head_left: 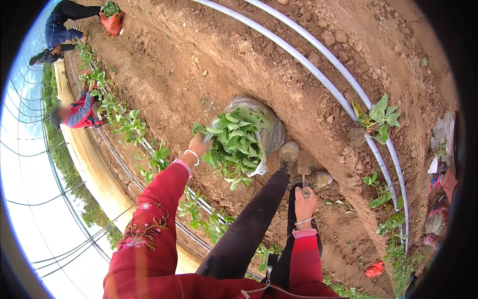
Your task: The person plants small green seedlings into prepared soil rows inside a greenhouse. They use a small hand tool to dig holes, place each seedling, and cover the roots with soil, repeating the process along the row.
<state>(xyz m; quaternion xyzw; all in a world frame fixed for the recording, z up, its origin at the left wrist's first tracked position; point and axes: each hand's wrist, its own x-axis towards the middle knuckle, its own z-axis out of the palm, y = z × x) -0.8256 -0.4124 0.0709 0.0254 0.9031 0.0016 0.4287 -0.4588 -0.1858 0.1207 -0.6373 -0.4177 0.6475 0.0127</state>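
Note:
A clear plastic bag (274, 129) packed with leafy green seedlings (237, 138) stands on the soil before me. My left hand (199, 146) grips the bag's rim on its left side, and a few leaves (198, 129) stick out just past the fingers. Whether those leaves are in the fingers too, I cannot tell. Lower right, my right hand (305, 205) is closed around the handle of a hand trowel (304, 170). The trowel's blade points away from me, between my two muddy shoes (289, 152).
Two pale irrigation pipes (298, 56) run along the raised soil bed at right, with young plants (381, 116) beside them. Another planted row (123, 119) lies left. One person (84, 108) crouches there; another (63, 33) bends near a red bag (112, 24). Red plastic (374, 270) lies lower right.

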